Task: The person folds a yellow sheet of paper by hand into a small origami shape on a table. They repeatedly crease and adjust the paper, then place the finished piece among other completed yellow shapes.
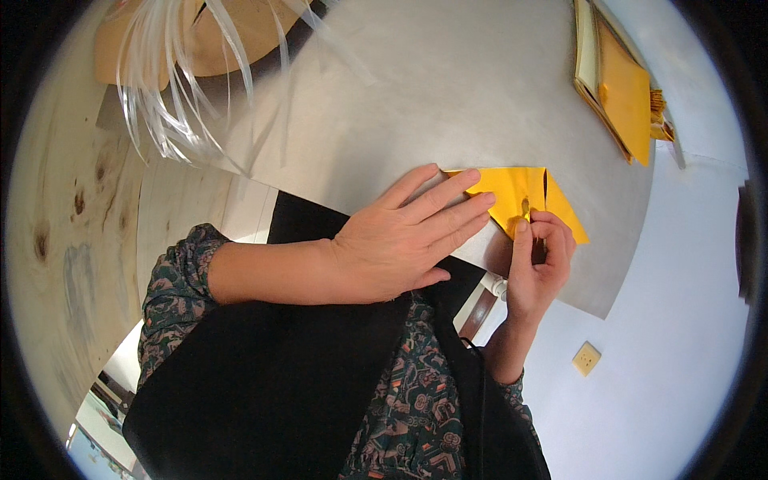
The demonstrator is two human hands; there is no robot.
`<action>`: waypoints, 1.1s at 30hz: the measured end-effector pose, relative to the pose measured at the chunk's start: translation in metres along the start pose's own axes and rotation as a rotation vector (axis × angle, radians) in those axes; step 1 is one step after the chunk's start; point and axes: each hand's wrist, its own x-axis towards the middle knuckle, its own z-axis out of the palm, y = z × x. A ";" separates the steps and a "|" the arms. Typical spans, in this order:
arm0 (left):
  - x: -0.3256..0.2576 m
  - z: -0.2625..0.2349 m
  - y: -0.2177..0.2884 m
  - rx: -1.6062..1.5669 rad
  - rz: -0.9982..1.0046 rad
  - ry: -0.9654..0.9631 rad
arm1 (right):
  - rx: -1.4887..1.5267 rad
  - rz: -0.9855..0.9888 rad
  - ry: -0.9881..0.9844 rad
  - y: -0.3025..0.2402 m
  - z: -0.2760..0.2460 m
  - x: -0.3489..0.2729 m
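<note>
Head view, right of centre: I see a folded yellow sheet [510, 192], probably light, thin and easily creased, best taken by its edges. The left hand [408, 232] lies flat, fingers slightly apart; the right hand [544, 254] pinches its lower edge.

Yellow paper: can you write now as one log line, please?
left hand: open, touching yellow paper | right hand: pinching its near edge | beneath: grey tabletop
</note>
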 end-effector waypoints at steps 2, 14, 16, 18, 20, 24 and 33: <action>-0.003 -0.002 -0.002 0.016 0.044 -0.029 | -0.005 -0.017 0.005 0.002 0.000 0.000; -0.008 -0.010 -0.005 0.007 0.012 -0.051 | -0.034 -0.070 0.030 0.001 0.002 0.002; -0.008 -0.011 -0.005 -0.003 0.005 -0.059 | -0.047 -0.079 0.031 0.000 0.002 0.001; -0.007 -0.012 -0.004 -0.009 0.002 -0.061 | -0.032 -0.041 0.021 -0.001 0.002 0.000; -0.007 -0.012 -0.004 -0.010 -0.001 -0.057 | -0.015 -0.028 0.017 -0.001 0.003 0.000; -0.008 -0.012 -0.005 -0.009 0.000 -0.054 | -0.019 -0.059 0.033 -0.001 0.004 0.001; -0.009 -0.009 -0.004 0.003 -0.016 -0.049 | -0.027 -0.064 0.039 -0.001 0.005 0.001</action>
